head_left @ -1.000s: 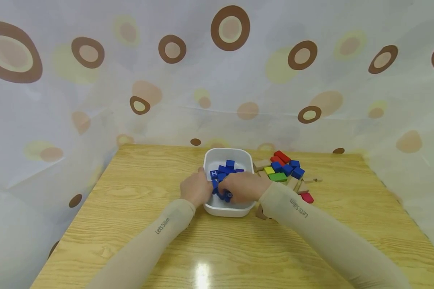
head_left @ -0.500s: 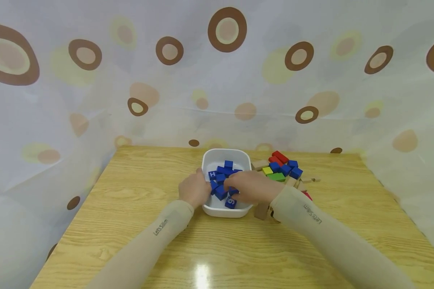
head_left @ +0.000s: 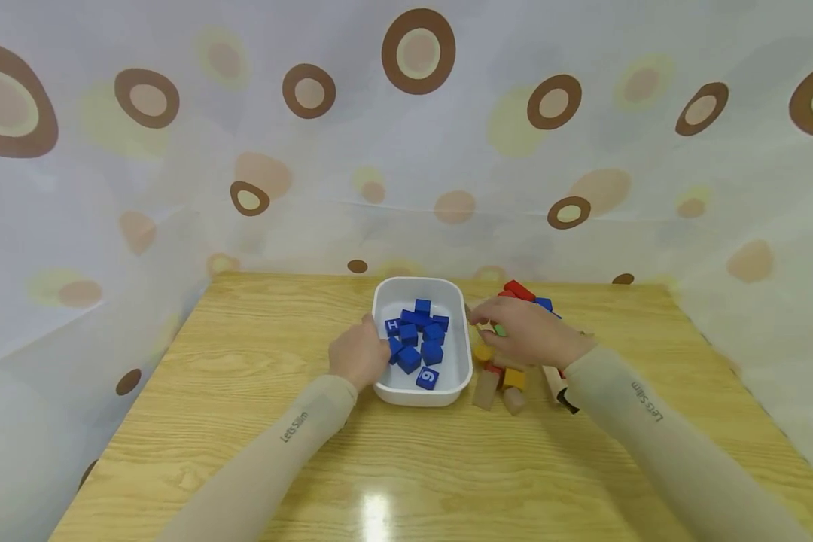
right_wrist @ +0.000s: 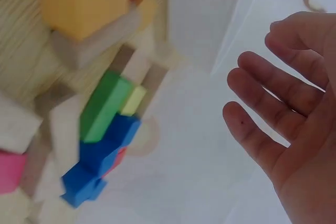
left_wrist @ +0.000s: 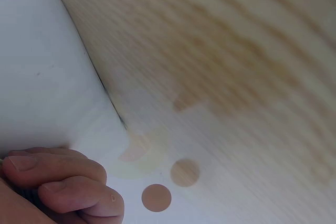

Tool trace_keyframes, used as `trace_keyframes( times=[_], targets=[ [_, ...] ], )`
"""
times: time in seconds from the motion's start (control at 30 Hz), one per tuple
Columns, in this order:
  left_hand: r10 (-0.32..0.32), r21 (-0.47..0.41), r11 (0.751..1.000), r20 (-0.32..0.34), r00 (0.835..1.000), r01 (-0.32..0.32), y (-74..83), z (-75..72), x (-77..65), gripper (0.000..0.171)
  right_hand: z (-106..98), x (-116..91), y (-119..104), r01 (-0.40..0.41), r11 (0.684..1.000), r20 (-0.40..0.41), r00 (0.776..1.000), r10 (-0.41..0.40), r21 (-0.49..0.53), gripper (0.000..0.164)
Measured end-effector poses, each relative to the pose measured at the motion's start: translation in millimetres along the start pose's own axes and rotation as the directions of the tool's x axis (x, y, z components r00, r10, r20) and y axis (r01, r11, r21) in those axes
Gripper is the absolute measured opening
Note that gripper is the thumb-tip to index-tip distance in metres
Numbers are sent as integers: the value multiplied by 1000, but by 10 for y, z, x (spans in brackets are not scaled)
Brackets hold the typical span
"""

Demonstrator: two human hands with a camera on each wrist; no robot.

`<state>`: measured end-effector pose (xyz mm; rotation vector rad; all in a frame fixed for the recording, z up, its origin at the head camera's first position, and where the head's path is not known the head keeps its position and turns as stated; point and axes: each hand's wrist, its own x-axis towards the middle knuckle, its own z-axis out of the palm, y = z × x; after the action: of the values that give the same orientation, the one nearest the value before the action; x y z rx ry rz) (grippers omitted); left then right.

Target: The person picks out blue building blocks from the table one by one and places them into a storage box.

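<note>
A white plastic tub (head_left: 423, 400) holds several blue blocks (head_left: 409, 360), one marked with an H and one with a 6 or 9. My left hand (head_left: 359, 354) grips the tub's left rim; in the left wrist view its fingers (left_wrist: 68, 171) are curled against the white wall. To the right of the tub, my right hand (head_left: 535, 331) hovers over a pile of mixed blocks with nothing in its fingers. The right wrist view shows those fingers (right_wrist: 262, 98) loosely spread beside green (right_wrist: 105, 106) and blue blocks (right_wrist: 100, 156). The hand hides part of the pile in the head view.
Around the pile lie an orange block (head_left: 513, 379), plain wooden blocks (head_left: 486, 391) and red blocks (head_left: 519, 290). A pink block (right_wrist: 10, 174) shows in the right wrist view. Behind the wooden table (head_left: 257, 436) hangs a patterned white sheet (head_left: 352, 143).
My right hand has let go of the 6 or 9 block inside the tub and moved right, out over the pile. My left hand stays at the rim.
</note>
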<state>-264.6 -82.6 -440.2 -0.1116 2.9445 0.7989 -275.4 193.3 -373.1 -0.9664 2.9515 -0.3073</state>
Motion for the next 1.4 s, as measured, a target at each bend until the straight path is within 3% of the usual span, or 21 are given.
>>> trace_keyframes(
  times=[0.27,0.53,0.73,0.9,1.13,1.4],
  targets=[
    [2,5,1000,8,1000,-2,-19,-15,15,64,22,-82,543,-75,994,-4,997,76,74,29],
    [1,12,1000,12,1000,-1,-15,-18,22,64,36,-130,850,-164,979,41,986,160,121,31],
    [-8,10,1000,22,1000,8,-11,-28,9,64,94,-54,1019,-170,981,54,985,166,94,31],
    [-7,-3,1000,23,1000,7,-1,-33,-2,64,124,44,1043,-156,988,70,986,154,23,30],
    [-11,-16,1000,20,1000,11,-27,-9,7,64,200,226,955,-144,989,119,982,147,-31,43],
    [-9,-12,1000,19,1000,9,-32,-10,22,64,314,357,938,-105,985,88,989,118,-138,36]
  ],
)
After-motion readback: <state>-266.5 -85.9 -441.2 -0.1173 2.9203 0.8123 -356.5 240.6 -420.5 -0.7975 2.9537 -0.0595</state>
